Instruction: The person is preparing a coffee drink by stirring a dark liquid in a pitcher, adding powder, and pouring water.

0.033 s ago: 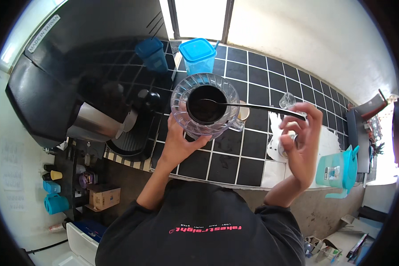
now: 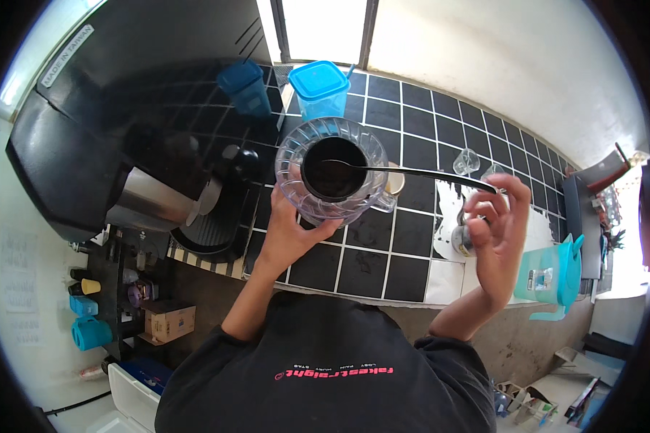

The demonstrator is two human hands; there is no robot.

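Note:
My left hand (image 2: pixel 292 234) is wrapped around the near left side of a clear ribbed pitcher (image 2: pixel 372 146), which I see from above. A black cylindrical cup (image 2: pixel 337 190) sits in its mouth. The bowl of a long-handled black spoon (image 2: pixel 426 174) is inside the cup, and its thin handle reaches out to the right. My right hand (image 2: pixel 500 224) has its fingers curled at the handle's end, touching it near the index finger, with the thumb apart. What lies in the dark cup is hard to make out.
Behind the pitcher stands a blue-lidded container (image 2: pixel 319 81). A black machine with a metal jug (image 2: pixel 148 198) fills the left. Small clear glasses (image 2: pixel 466 162) and a teal pitcher (image 2: pixel 549 274) are at right on the black-tiled counter (image 2: pixel 368 270). A cardboard box (image 2: pixel 169 321) sits below left.
My right hand has shifted slightly right, toward the tip of the spoon handle. My left hand and the clear pitcher keep their places.

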